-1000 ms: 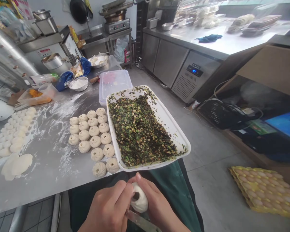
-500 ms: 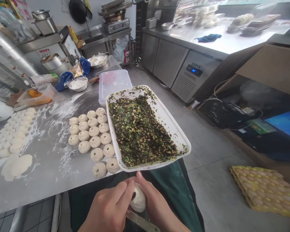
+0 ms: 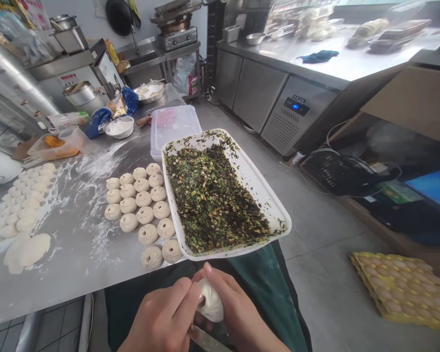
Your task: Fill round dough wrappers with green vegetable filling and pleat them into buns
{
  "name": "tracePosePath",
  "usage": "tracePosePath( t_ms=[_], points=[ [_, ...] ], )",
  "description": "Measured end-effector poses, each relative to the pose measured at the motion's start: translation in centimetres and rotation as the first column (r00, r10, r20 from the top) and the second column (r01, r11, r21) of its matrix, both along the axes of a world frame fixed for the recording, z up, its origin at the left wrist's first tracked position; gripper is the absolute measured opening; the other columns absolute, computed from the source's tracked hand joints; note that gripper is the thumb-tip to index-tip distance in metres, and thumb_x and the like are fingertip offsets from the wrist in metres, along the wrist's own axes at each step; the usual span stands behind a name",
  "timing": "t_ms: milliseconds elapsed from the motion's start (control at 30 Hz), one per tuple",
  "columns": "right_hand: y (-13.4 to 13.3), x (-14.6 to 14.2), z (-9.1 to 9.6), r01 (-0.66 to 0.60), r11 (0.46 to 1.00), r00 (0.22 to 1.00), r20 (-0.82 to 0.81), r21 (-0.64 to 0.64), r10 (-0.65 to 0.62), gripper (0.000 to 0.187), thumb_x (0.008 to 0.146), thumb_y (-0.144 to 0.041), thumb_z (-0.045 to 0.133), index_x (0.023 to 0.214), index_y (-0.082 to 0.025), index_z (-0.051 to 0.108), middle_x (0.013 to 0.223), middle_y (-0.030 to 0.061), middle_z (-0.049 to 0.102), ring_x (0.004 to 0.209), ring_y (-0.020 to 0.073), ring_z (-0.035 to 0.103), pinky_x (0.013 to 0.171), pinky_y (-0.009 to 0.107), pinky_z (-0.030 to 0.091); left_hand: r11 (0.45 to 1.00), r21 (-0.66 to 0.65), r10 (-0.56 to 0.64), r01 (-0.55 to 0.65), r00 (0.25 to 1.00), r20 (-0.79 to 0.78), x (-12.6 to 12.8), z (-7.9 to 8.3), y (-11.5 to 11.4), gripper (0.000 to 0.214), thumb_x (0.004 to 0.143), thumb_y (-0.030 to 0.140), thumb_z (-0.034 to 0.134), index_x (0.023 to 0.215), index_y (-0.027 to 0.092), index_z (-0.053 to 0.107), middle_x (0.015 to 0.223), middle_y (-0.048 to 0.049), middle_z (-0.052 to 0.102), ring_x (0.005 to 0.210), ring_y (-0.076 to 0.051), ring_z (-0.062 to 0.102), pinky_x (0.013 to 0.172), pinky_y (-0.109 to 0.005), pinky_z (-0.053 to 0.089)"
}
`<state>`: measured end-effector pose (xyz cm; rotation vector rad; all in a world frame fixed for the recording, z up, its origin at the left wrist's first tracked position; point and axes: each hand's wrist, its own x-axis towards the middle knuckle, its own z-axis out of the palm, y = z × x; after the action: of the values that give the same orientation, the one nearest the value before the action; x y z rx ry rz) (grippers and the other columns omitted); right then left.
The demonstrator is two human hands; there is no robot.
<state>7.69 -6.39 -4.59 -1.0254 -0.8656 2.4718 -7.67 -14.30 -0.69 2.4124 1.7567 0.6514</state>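
A white dough bun [image 3: 211,304] sits between both hands below the table's front edge. My left hand [image 3: 164,318] pinches its top with thumb and fingers. My right hand [image 3: 238,313] cups it from the right, fingers curled around it. A metal spatula blade [image 3: 201,340] pokes out under my hands; which hand holds it is hidden. Just ahead stands a white tray [image 3: 264,195] heaped with chopped green filling [image 3: 212,195]. Left of the tray lie several pleated buns [image 3: 143,205] in rows.
The floured steel table [image 3: 73,234] also carries small dough pieces [image 3: 22,205], flat wrappers [image 3: 29,249], a lidded plastic box [image 3: 172,124], a flour bowl [image 3: 119,127] and tubs. Egg trays [image 3: 403,288] lie on the floor at right. Steel counters stand behind.
The bun's dark opening at the top has closed under my fingers. Both hands have shifted slightly up and stayed on the bun.
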Motion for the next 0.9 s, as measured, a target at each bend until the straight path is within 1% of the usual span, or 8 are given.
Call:
tracePosePath(
  t_ms=[100, 267, 400, 467, 567, 700, 800, 900],
  points=[
    [0.0, 0.0, 0.0, -0.017, 1.000, 1.000, -0.021, 0.015, 0.017, 0.064, 0.095, -0.075, 0.052, 0.085, -0.016, 0.072, 0.064, 0.0035, 0.066, 0.055, 0.0170, 0.059, 0.053, 0.027, 0.046, 0.999, 0.028, -0.035, 0.036, 0.999, -0.018, -0.1, -0.1, 0.0, 0.045, 0.096, 0.004, 0.040, 0.139, 0.005, 0.053, 0.099, -0.0117, 0.072, 0.070, -0.015, 0.070, 0.059, -0.023, 0.058],
    [-0.1, -0.2, 0.0, -0.004, 1.000, 1.000, 0.016, -0.007, 0.004, 0.058, 0.091, -0.074, 0.061, 0.085, -0.017, 0.071, 0.061, 0.0014, 0.065, 0.051, 0.0160, 0.057, 0.048, 0.025, 0.042, 1.000, -0.007, -0.006, 0.006, 1.000, 0.016, -0.2, -0.1, -0.3, 0.032, 0.095, 0.006, 0.042, 0.121, 0.010, 0.061, 0.080, -0.0054, 0.065, 0.055, -0.015, 0.062, 0.049, -0.026, 0.053],
    [0.0, -0.4, -0.2, -0.003, 1.000, 1.000, -0.001, -0.011, 0.003, 0.065, 0.095, -0.077, 0.049, 0.086, -0.016, 0.072, 0.059, 0.0031, 0.065, 0.051, 0.0174, 0.059, 0.049, 0.026, 0.045, 0.996, 0.078, -0.031, 0.035, 0.998, -0.059, -0.2, 0.5, -0.4, 0.039, 0.098, 0.006, 0.040, 0.133, 0.006, 0.057, 0.096, -0.0118, 0.074, 0.067, -0.015, 0.072, 0.060, -0.024, 0.059],
    [0.0, -0.4, -0.2, -0.037, 0.999, 0.999, -0.025, -0.029, 0.037, 0.060, 0.094, -0.074, 0.053, 0.092, -0.017, 0.072, 0.061, 0.0023, 0.066, 0.051, 0.0171, 0.059, 0.046, 0.025, 0.044, 0.998, 0.063, -0.014, 0.016, 0.999, -0.038, -0.1, 0.8, -0.4, 0.035, 0.099, 0.008, 0.040, 0.129, 0.008, 0.058, 0.091, -0.0090, 0.074, 0.064, -0.014, 0.071, 0.060, -0.022, 0.059],
    [0.1, -0.4, -0.3, -0.021, 1.000, 1.000, 0.022, -0.013, 0.021, 0.058, 0.091, -0.073, 0.061, 0.085, -0.016, 0.071, 0.062, 0.0019, 0.064, 0.052, 0.0153, 0.058, 0.045, 0.023, 0.043, 0.996, 0.083, 0.036, -0.033, 0.998, -0.042, -0.1, 1.1, -0.5, 0.030, 0.098, 0.008, 0.040, 0.118, 0.011, 0.062, 0.087, -0.0079, 0.073, 0.059, -0.013, 0.070, 0.057, -0.022, 0.058],
    [0.1, -0.4, -0.3, -0.031, 0.998, 1.000, -0.008, -0.049, 0.031, 0.067, 0.094, -0.077, 0.049, 0.088, -0.014, 0.071, 0.060, 0.0037, 0.064, 0.052, 0.0170, 0.060, 0.046, 0.024, 0.046, 0.993, 0.119, 0.010, 0.000, 0.997, -0.082, -0.2, 1.3, -0.3, 0.038, 0.097, 0.005, 0.038, 0.128, 0.008, 0.060, 0.092, -0.0093, 0.075, 0.061, -0.012, 0.071, 0.059, -0.021, 0.059],
    [0.0, -0.4, -0.2, -0.087, 0.993, 0.995, -0.049, -0.086, 0.083, 0.059, 0.094, -0.071, 0.055, 0.096, -0.015, 0.072, 0.063, 0.0019, 0.064, 0.048, 0.0145, 0.057, 0.040, 0.021, 0.042, 0.995, 0.096, 0.008, -0.003, 0.999, -0.049, -0.3, 1.5, -0.1, 0.033, 0.094, 0.005, 0.041, 0.120, 0.009, 0.062, 0.085, -0.0075, 0.074, 0.058, -0.013, 0.070, 0.056, -0.022, 0.059],
    [0.0, -0.5, -0.3, -0.028, 0.999, 0.999, 0.032, -0.022, 0.029, 0.054, 0.093, -0.068, 0.060, 0.089, -0.015, 0.070, 0.061, 0.0010, 0.063, 0.049, 0.0142, 0.058, 0.041, 0.020, 0.041, 0.996, 0.095, 0.010, -0.005, 0.998, -0.056, -0.3, 1.6, -0.1, 0.030, 0.094, 0.008, 0.043, 0.118, 0.009, 0.061, 0.085, -0.0081, 0.074, 0.059, -0.015, 0.071, 0.055, -0.024, 0.060]
  ],
)
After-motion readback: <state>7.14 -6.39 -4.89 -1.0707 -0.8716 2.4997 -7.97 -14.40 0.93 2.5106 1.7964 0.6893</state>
